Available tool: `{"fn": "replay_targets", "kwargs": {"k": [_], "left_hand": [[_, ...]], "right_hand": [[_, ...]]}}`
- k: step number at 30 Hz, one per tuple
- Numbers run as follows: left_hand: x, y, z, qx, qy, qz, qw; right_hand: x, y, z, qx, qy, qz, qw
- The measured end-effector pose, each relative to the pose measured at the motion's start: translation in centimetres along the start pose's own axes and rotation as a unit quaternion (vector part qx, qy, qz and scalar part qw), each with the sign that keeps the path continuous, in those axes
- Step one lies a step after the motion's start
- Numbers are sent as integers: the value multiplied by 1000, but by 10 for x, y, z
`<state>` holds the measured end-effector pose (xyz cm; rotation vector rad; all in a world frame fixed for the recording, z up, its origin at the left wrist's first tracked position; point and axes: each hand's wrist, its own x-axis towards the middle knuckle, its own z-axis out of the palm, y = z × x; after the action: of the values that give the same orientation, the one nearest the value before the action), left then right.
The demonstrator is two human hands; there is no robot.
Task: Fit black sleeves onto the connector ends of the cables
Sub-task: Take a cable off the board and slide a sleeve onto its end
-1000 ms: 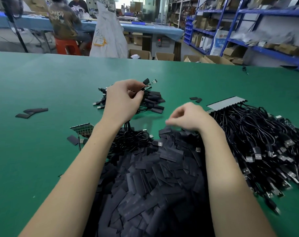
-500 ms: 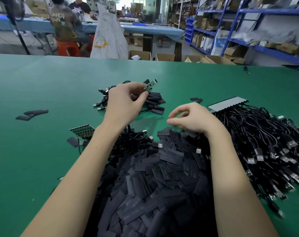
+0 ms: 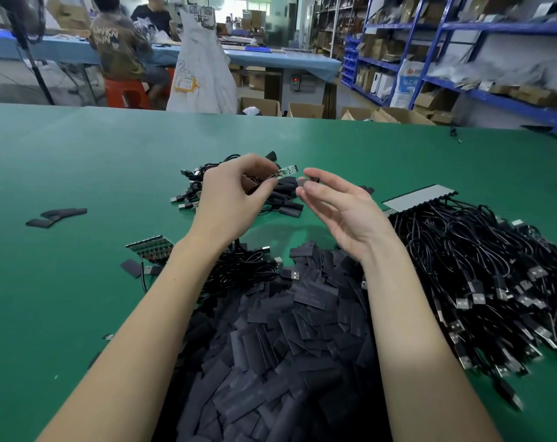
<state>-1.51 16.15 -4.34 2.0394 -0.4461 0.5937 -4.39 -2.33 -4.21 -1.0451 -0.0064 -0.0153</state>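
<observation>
left hand (image 3: pixel 235 199) pinching a small green connector end (image 3: pixel 288 170) in its grip; right hand (image 3: pixel 341 205) holding, seemingly at the fingertips, a black sleeve (image 3: pixel 309 180) just beside it, above the green worktop (image 3: pixel 79 161).

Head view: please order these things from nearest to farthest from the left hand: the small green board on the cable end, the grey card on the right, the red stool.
1. The small green board, pinched at the left hand fingertips.
2. The grey card, on the table to the right, beyond the right hand.
3. The red stool, far behind the table, at the left.
</observation>
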Motion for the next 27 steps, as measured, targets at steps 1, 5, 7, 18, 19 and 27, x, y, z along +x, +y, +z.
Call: {"fn": "replay_targets", "kwargs": {"k": [1,5,7,18,19,27], "left_hand": [[0,-1,0,3,-7,-1,1000],[1,-3,-1,6,-27,-7,1000],[0,-2,-1,3,-39,-8,999],[-1,0,-1,-22,-60,-8,998],[-1,0,-1,-24,-61,-8,998],[-1,0,-1,-34,-69,-4,997]], "right_hand": [[0,0,1,2,1,-7,1000],[1,3,2,17,20,-35,999],[2,4,3,14,18,-45,999],[6,11,7,21,13,-57,998],[7,11,8,20,14,-61,998],[10,16,15,16,20,-67,997]]}}
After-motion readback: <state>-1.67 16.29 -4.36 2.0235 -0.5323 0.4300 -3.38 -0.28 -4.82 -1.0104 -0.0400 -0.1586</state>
